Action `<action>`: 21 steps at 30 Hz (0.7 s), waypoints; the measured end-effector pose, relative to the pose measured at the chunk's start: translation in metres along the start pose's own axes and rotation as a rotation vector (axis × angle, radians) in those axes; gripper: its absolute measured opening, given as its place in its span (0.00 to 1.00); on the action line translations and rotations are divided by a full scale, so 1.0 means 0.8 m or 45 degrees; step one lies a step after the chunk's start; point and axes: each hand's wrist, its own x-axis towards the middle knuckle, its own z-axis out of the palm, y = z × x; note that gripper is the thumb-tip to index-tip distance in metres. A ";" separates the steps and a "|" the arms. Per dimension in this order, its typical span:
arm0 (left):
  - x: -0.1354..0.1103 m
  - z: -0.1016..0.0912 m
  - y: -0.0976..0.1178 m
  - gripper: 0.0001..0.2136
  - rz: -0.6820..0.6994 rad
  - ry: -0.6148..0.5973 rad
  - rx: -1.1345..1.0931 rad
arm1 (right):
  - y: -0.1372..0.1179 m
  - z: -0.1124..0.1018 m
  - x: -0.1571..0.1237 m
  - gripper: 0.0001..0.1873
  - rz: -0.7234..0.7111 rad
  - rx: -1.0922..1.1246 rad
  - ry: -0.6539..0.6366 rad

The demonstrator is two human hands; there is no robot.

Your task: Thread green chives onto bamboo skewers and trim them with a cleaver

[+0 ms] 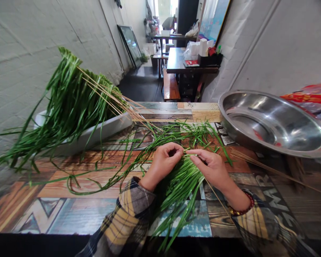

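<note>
Long green garlic chives (180,189) fan down toward me from between my hands, their cut ends bunched at the fingertips. My left hand (167,160) is closed in a pinch at those ends. Opposite it, my right hand (210,166) is closed too, thumb and forefinger at the bunch's top. A thin bamboo skewer (218,198) runs from under the right palm toward the right cuff; its other end is hidden. Loose chives (184,132) lie just beyond both hands. At left, a dense row of skewered chives (77,96) leans in a white tray (104,130).
A steel basin (273,121) stands at the right, beside red plastic packaging (310,94). Several spare bamboo skewers (264,166) lie in front of it. More skewer ends (115,94) jut from the tray's chives. Beyond the patterned tabletop (88,214) are another table (175,59) and a bench (171,85).
</note>
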 end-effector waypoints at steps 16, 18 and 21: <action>-0.002 0.000 0.005 0.06 0.140 0.013 0.110 | 0.000 0.002 0.000 0.13 -0.001 -0.036 0.009; -0.002 0.000 0.005 0.06 0.177 0.009 0.130 | 0.000 0.002 0.000 0.13 -0.004 -0.029 0.012; -0.002 0.000 0.005 0.05 0.233 0.013 0.162 | 0.002 0.003 0.000 0.13 -0.001 -0.021 0.006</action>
